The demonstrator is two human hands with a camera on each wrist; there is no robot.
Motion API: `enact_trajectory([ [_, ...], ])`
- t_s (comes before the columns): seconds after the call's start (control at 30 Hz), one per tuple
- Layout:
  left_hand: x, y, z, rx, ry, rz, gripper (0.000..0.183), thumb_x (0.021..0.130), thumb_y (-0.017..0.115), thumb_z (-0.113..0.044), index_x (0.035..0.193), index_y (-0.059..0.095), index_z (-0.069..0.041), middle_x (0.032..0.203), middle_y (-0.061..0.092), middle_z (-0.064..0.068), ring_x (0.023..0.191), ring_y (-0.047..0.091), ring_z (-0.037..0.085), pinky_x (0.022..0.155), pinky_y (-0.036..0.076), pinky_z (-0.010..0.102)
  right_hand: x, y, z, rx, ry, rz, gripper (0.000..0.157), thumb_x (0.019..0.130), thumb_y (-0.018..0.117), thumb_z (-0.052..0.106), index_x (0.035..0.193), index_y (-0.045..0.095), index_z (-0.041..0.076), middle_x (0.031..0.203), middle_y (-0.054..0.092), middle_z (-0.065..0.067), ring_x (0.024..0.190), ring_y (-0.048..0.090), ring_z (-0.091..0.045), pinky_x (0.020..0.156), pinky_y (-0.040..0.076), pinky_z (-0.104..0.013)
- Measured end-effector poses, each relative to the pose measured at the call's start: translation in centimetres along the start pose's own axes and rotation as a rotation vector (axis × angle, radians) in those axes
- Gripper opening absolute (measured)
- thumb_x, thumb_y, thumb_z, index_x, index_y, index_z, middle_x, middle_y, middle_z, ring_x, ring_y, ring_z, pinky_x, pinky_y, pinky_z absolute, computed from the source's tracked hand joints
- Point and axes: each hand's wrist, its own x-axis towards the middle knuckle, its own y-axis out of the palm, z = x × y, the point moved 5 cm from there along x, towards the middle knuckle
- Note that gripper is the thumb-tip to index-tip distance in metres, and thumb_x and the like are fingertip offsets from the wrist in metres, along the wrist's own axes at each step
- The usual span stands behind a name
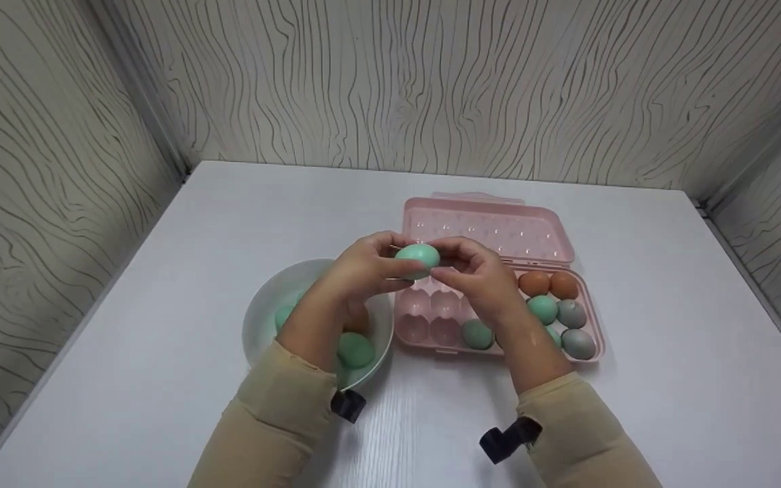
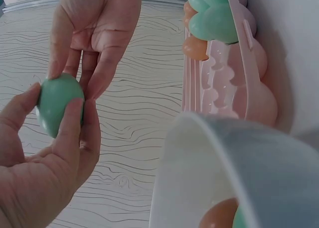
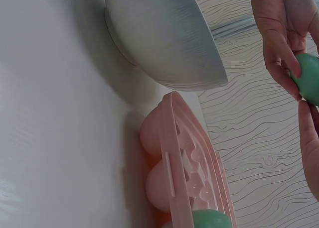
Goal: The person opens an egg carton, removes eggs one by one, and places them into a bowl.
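A green egg (image 1: 419, 253) is held up between both hands, above the near-left part of a pink egg carton (image 1: 492, 230). My left hand (image 1: 358, 270) grips it from the left, thumb in front and fingers behind. On the other end, my right hand (image 1: 482, 276) pinches it between thumb and fingertips. In the left wrist view the egg (image 2: 59, 103) sits in the curled left fingers, with the right thumb on its top. Beneath my left forearm stands a white bowl (image 1: 260, 322) with several green eggs and a brown one; the forearm hides part of its contents.
The carton's lid lies folded back toward the wall. Brown eggs (image 1: 534, 283), green eggs (image 1: 543, 309) and grey eggs (image 1: 577, 343) fill its right side, partly behind my right forearm. Pink hollows (image 1: 414, 329) show at its left end. Patterned panels (image 1: 390, 88) enclose the white table (image 1: 160, 325).
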Motion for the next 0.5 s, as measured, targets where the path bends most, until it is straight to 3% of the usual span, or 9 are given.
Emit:
enact_trajectory([
  [0.3,-0.1,-1.1,-0.4,0.081,-0.016,0.001,0.038,0.077,0.073,-0.018,0.111,0.057,-0.01,0.112,0.055,0.01,0.098,0.06,0.022,0.083,0.051,0.029,0.0,-0.8,0.0,0.029,-0.019,0.012,0.039,0.081,0.068,0.008,0.118,0.055,0.001,0.115,0.053,-0.021,0.107,0.053,-0.03,0.092,0.046,-0.031],
  [0.5,-0.2,-2.9,-0.2,0.09,-0.038,-0.033,0.035,0.077,0.073,-0.017,0.108,0.059,-0.009,0.112,0.055,0.009,0.098,0.059,0.022,0.083,0.05,0.029,-0.1,-1.5,-0.1,0.049,-0.003,-0.01,0.038,0.081,0.068,0.006,0.117,0.055,0.0,0.112,0.055,-0.019,0.106,0.053,-0.032,0.09,0.047,-0.031],
])
